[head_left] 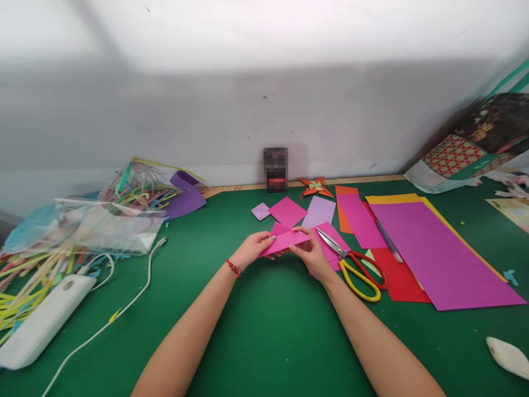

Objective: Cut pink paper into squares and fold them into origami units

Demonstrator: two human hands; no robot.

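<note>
Our left hand [253, 248] pinches one end of the folded pink paper [285, 241]; our right hand [311, 256] pinches the other end; the paper is held just left of the scissors [351, 264]; a big purple sheet [438, 253] lies right of the scissors; a white box [45, 322] lies far left of them

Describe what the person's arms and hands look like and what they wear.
Both forearms are bare, with no sleeves in view. The left hand and right hand wear no gloves. A thin red bracelet circles the left wrist. No watch or rings show.
</note>
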